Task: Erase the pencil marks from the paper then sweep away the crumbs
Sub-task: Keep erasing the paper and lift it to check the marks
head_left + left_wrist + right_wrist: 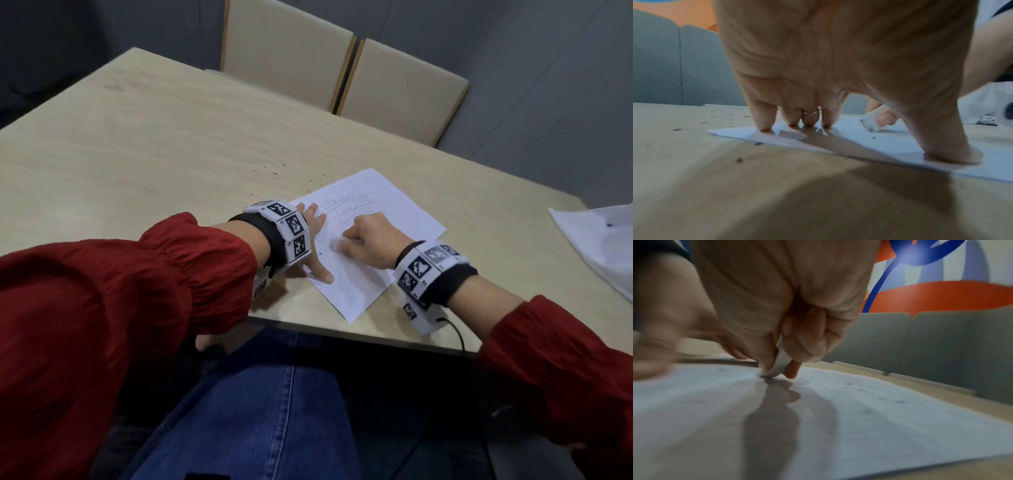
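With our left hand [313,236] spread flat on the thin white paper sheet [404,209] at the counter's [137,154] near edge, since it would slide or crumple, our right hand [368,240] fingers pinch what seems a small, soft white eraser [777,365] against it.
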